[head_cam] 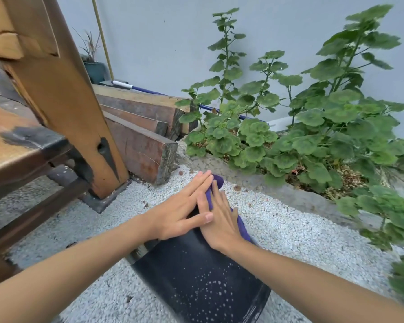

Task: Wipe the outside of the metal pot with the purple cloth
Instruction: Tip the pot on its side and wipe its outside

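A dark metal pot lies tilted on white gravel, its wall speckled with pale droplets. A purple cloth is draped over the pot's far end. My right hand lies flat on the cloth with straight fingers, pressing it against the pot. My left hand also lies flat with straight fingers, beside the right one, its thumb crossing over the right hand's edge. Most of the cloth is hidden under my hands.
White gravel covers the ground. A wooden bench with a thick leg stands left, stacked timber beams behind it. A concrete curb edges a bed of green leafy plants at right, against a grey wall.
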Demonstrator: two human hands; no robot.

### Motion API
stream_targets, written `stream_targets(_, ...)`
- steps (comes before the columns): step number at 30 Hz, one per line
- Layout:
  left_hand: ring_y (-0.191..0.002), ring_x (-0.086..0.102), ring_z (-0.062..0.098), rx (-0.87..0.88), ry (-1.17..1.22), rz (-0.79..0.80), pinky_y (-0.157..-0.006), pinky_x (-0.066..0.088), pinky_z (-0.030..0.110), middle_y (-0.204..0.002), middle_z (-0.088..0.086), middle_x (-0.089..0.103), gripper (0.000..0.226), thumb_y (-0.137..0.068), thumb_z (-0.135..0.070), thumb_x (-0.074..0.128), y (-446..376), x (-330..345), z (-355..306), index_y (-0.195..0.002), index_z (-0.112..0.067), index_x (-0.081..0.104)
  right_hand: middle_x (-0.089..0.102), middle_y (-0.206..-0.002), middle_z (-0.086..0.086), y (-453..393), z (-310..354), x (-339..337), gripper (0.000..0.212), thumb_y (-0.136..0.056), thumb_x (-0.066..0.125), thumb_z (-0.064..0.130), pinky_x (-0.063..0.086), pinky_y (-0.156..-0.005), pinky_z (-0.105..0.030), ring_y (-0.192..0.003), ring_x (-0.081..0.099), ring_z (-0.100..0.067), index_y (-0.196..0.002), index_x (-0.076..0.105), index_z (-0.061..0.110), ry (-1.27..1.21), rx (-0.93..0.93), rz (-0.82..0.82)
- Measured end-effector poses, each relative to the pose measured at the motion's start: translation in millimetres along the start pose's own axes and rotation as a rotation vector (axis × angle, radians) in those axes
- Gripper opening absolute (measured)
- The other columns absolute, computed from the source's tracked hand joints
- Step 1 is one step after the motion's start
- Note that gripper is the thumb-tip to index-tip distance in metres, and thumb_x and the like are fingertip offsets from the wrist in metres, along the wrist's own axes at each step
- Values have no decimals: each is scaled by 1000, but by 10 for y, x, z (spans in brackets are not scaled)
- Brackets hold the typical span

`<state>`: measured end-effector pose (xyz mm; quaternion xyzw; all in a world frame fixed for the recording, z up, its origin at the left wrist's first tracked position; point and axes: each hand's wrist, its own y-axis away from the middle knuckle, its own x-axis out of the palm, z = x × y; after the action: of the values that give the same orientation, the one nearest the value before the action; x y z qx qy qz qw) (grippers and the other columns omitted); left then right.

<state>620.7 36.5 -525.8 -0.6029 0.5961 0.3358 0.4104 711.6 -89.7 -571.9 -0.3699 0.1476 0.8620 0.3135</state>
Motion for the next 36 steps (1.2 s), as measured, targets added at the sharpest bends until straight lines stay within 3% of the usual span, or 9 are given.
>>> stream_targets(4,-152,-16,7,-39,86,-32,-127,1,39,-167,-3,-14,88,-96,-60,40,69,-1,174,-158,-13,-1,-15,-168,15,-91,13,126,65,-90,1,76,0,-114,-75,-156,-10,-30,-149,-17,56,93,-20,40)
stream_targets(7,-151,-17,1,-111,104,-19,-127,1,36,-166,-10,-14,88,-93,-66,38,108,8,325,-159,-20,2,-7,-169,17,-70,-98,211,62,-93,1,73,1,-117,-71,-157,-2,-27,-151,-10,57,114,21,39)
stream_targets(10,-150,-15,-1,-183,88,30,-126,3,35,-167,-12,-7,94,-85,-75,41,156,23,467,-159,-21,18,2,-169,16,-16,-263,285,66,-92,0,75,5,-119,-67,-156,6,-22,-154,-5,52,141,83,60)
stream_targets(17,-153,2,6,-267,16,-23,-122,10,32,-166,-6,17,75,-93,-54,57,229,109,659,-154,-19,33,17,-167,17,7,-538,318,84,-81,-9,83,20,-122,-53,-153,20,-15,-156,6,48,192,44,60)
stream_targets(24,-153,13,14,-417,13,-63,-121,12,31,-164,1,27,67,-93,-54,47,455,250,799,-150,-18,42,34,-162,12,-218,-531,345,83,-89,4,79,30,-116,-46,-147,35,-18,-157,27,37,220,-34,162)
stream_targets(27,-153,16,17,-519,43,-63,-122,15,37,-162,3,30,63,-96,-52,47,569,305,852,-148,-17,45,49,-152,9,-342,-471,388,71,-94,12,75,40,-108,-46,-137,47,-22,-149,39,39,229,-87,239)
stream_targets(30,-153,18,20,-590,64,-85,-122,16,38,-161,6,33,55,-100,-43,51,634,355,881,-147,-16,47,64,-125,4,-449,-419,413,56,-94,18,74,46,-92,-44,-115,59,-26,-118,55,39,240,-105,299)
stream_targets(32,-152,20,21,-639,100,-119,-121,17,38,-160,6,35,52,-99,-41,53,664,399,849,-144,-15,51,64,-116,3,-504,-435,429,46,-95,20,73,46,-89,-43,-109,60,-26,-103,50,40,257,-129,336)
stream_targets(36,-137,42,24,-769,241,-259,-106,29,28,-143,7,54,33,-94,-32,63,645,477,655,-115,-6,68,66,-116,4,-549,-479,356,64,-90,19,78,47,-95,-46,-105,60,-22,-118,57,35,237,-158,456)
